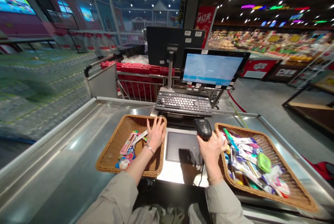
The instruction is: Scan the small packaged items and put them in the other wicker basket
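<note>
Scanning step, as I judge it. My right hand (212, 146) grips the scanner (203, 128) at the right basket's (300, 196) left rim. My left hand (156, 134) lies spread, apparently empty, in the left basket (109, 168) beside the packets (128, 147). Next calls for lifting one packet to the scanner.

Black corded scanner (203, 128), head up, left wicker basket (104, 163), few colourful packets (127, 146) inside

Steel counter (60, 168) lying open leftward; keyboard (183, 102) and screen (212, 68) blocking ahead; left basket (112, 147), right basket (291, 175) hemming scan pad (182, 145).
</note>
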Tool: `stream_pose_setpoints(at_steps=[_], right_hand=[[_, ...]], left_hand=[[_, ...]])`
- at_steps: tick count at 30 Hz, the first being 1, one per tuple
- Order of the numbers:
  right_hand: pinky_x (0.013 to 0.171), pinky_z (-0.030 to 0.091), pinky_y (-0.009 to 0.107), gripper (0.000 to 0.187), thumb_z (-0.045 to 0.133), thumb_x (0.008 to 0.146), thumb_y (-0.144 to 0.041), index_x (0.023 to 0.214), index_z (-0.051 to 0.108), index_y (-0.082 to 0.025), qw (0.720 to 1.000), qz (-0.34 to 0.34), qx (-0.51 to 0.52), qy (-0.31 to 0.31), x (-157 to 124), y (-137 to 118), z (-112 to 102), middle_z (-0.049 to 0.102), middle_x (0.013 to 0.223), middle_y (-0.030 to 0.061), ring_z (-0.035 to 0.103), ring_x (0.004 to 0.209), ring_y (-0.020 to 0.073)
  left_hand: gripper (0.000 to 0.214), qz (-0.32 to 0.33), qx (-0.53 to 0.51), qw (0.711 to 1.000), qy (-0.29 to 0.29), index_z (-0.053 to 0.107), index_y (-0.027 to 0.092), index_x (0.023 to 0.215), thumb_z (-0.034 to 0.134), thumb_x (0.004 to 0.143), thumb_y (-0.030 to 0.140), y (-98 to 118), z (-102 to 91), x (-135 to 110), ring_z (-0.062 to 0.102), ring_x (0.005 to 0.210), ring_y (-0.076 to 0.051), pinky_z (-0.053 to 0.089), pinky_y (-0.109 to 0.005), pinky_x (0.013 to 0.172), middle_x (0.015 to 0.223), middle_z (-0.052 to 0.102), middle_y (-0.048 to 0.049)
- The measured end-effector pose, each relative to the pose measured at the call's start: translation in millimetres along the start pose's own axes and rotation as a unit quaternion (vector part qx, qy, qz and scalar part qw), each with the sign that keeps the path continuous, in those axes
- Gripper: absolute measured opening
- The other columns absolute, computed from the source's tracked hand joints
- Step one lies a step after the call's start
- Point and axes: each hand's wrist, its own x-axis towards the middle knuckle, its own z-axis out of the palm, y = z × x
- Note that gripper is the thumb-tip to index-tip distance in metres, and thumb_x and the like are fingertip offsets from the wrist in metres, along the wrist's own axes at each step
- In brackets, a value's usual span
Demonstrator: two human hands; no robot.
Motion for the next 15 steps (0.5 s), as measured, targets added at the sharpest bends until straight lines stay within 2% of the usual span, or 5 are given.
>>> stream_pose_setpoints(at_steps=[9,12,15], right_hand=[[0.108,0.012,0.059,0.032,0.053,0.081,-0.049,0.084,0.069,-0.02,0.998,-0.039,0.02,-0.043,-11,-23,25,0.072,0.108,0.0122,0.045,0.129,0.034],[0.108,0.012,0.06,0.03,0.054,0.081,-0.047,0.084,0.068,-0.021,0.997,-0.047,0.036,-0.045,-12,-32,30,0.072,0.107,0.0107,0.045,0.129,0.0333],[0.108,0.012,0.06,0.028,0.055,0.081,-0.046,0.082,0.068,-0.021,0.996,-0.055,0.051,-0.051,-12,-41,33,0.072,0.106,0.0099,0.045,0.13,0.0327]], left_hand=[[0.045,-0.074,0.043,0.996,-0.036,0.058,0.018,0.134,0.049,0.093,0.032,-58,-5.4,-28,0.026,0.148,-0.031,0.007,-0.061,0.121,0.153,0.042,-0.0116],[0.048,-0.121,0.078,0.987,-0.067,0.056,0.013,0.136,0.046,0.093,0.03,-77,-8.4,-38,0.027,0.147,-0.031,0.013,-0.056,0.121,0.154,0.04,-0.0138],[0.051,-0.191,0.105,0.968,-0.125,0.052,0.011,0.139,0.042,0.093,0.031,-92,-12.9,-46,0.033,0.144,-0.03,0.017,-0.051,0.12,0.155,0.039,-0.0163]])
